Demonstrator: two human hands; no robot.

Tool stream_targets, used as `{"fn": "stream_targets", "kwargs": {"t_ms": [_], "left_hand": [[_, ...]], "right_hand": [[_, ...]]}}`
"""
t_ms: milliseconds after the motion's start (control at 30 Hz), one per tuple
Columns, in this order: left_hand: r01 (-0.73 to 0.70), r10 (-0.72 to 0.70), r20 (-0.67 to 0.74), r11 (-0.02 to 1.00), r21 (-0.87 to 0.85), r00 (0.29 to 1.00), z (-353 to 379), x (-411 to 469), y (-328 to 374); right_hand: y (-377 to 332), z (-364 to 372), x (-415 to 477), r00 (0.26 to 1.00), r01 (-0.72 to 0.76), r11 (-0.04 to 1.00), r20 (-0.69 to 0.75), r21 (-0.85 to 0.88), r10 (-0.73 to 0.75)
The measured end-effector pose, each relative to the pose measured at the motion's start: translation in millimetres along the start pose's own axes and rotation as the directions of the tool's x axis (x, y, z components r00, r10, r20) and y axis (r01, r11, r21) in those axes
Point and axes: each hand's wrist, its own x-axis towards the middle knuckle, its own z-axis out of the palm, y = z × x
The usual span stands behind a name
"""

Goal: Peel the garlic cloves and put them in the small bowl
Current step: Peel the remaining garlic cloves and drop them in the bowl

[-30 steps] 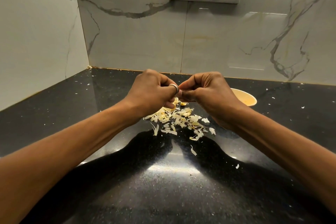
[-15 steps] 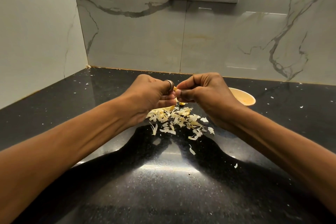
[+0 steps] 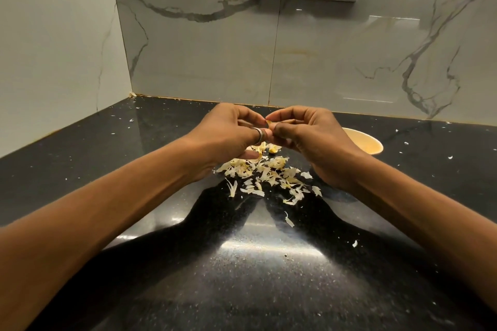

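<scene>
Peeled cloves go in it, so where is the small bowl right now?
In the head view the small bowl sits on the black counter at the right, partly hidden behind the right hand, beyond the peel pile.

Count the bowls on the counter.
1. The bowl stands on the counter at the right, just behind the right hand, which hides its left rim. Another could be hidden behind that hand.
</scene>
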Motion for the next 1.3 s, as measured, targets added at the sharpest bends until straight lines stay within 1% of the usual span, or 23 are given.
{"fn": "stream_targets", "kwargs": {"t_ms": [167,300,367,433,500,567,667,767,867,1033,1133,1233,1300], "left_hand": [[-0.011,0.010,0.032,1.000,0.016,0.999,0.9,1.3,-3.9],[-0.021,0.021,0.015,0.999,0.030,1.000,0.6,3.5,-8.0],[-0.040,0.039,0.011,0.995,0.087,0.999,0.0,5.1,-9.7],[-0.102,0.105,-0.002,0.966,0.237,0.994,-2.4,6.3,-10.4],[-0.204,0.226,0.002,0.874,0.441,0.974,-4.7,6.4,-9.7],[-0.290,0.343,0.029,0.743,0.604,0.939,-7.4,4.4,-7.3],[-0.349,0.443,0.073,0.581,0.735,0.893,-7.2,1.9,-5.1],[-0.372,0.488,0.111,0.478,0.796,0.866,-4.3,1.2,-6.8],[-0.387,0.500,0.147,0.419,0.822,0.853,-3.1,0.7,-6.8],[-0.392,0.468,0.179,0.410,0.824,0.865,-3.8,-0.6,-6.3],[-0.394,0.451,0.196,0.401,0.827,0.871,-3.4,-2.7,-5.4],[-0.401,0.469,0.199,0.382,0.832,0.860,-3.6,-3.7,-4.9],[-0.408,0.483,0.193,0.391,0.825,0.854,-3.1,-4.6,-4.2]], "right_hand": [[3.8,3.1,-0.1,0.998,0.057,0.994,0.021,-0.092,-0.056],[6.6,5.7,1.2,0.991,0.122,0.963,-0.032,-0.240,-0.134],[7.6,6.6,2.2,0.982,0.166,0.927,-0.034,-0.336,-0.188],[6.8,7.3,2.6,0.966,0.230,0.872,-0.010,-0.433,-0.260],[5.9,5.6,1.2,0.940,0.301,0.791,0.025,-0.533,-0.341],[5.2,4.9,0.0,0.909,0.364,0.683,0.082,-0.633,-0.409],[7.0,6.6,-0.6,0.852,0.449,0.484,0.198,-0.751,-0.484],[6.9,7.6,-1.2,0.822,0.488,0.335,0.295,-0.806,-0.487],[3.3,5.6,-0.9,0.811,0.505,0.243,0.359,-0.828,-0.462],[-1.1,3.8,-4.0,0.797,0.527,0.104,0.449,-0.843,-0.403],[-5.0,3.8,-8.0,0.800,0.543,0.031,0.506,-0.839,-0.321],[-5.8,5.8,-8.3,0.787,0.561,0.005,0.531,-0.828,-0.313],[-5.1,6.3,-7.0,0.778,0.570,0.002,0.539,-0.822,-0.323]]}}
